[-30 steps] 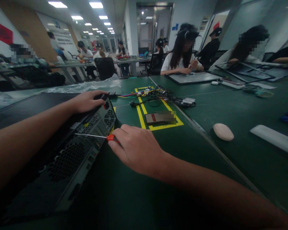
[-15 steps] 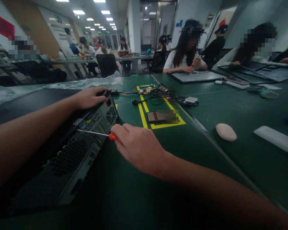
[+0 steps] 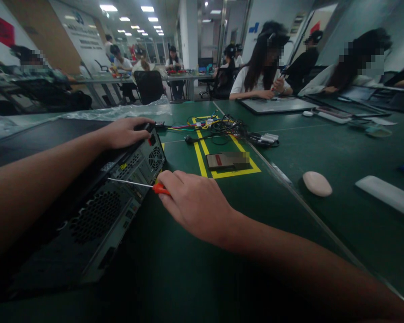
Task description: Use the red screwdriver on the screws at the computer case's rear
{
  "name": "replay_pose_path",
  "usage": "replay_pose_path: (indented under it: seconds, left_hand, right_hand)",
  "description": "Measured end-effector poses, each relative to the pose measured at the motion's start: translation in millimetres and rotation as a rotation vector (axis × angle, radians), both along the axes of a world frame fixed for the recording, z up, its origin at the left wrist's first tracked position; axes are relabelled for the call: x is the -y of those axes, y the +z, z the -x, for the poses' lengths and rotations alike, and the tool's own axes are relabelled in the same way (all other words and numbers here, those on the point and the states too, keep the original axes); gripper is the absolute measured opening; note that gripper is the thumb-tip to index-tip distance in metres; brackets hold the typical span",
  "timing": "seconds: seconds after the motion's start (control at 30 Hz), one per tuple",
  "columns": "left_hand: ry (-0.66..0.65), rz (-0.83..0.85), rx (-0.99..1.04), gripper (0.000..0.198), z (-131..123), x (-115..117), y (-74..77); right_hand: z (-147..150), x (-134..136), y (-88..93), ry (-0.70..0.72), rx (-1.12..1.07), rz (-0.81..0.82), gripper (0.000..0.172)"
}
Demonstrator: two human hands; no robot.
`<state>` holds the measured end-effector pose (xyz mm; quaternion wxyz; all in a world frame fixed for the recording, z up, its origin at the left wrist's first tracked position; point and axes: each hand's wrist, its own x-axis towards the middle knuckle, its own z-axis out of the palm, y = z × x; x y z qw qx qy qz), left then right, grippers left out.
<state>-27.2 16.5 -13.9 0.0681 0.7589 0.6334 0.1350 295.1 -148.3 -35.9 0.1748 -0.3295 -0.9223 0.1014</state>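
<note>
A black computer case [image 3: 101, 220] lies on the green table at the left, its rear panel turned toward me. My left hand [image 3: 126, 132] grips the far corner of its top, thumb at the rear edge and fingers reaching over the upper surface. In front of the rear panel, my right hand [image 3: 195, 202] is closed around the orange handle of a screwdriver [image 3: 161, 189]. The thin metal shaft points left, with its tip at the panel's upper edge. Whether the tip sits in a screw is too small to tell.
Beyond the case lie a tangle of cables [image 3: 225, 128] and a phone [image 3: 218, 161] within yellow tape [image 3: 237, 172]. A pale rounded object [image 3: 317, 184] and a long white object [image 3: 384, 195] are at the right. Clear plastic wrap [image 3: 121, 110] lies behind. Co-workers sit across the table.
The view has shifted slightly. Both hands keep their grips, and the screwdriver tip stays at nearly the same spot on the panel edge.
</note>
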Motion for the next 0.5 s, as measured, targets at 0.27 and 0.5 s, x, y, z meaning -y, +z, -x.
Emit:
replay_pose_path:
  seconds: [0.27,0.5]
  left_hand:
    - [-0.023,0.017,-0.052,0.092,-5.2,4.3,3.5]
    - [0.014,0.046,-0.093,0.09,-9.4,6.9,5.5]
  right_hand:
    - [-0.8,2.6,5.8,0.013,0.007,0.004,0.026]
    - [0.8,1.7,4.3,0.012,-0.014,0.019,0.033]
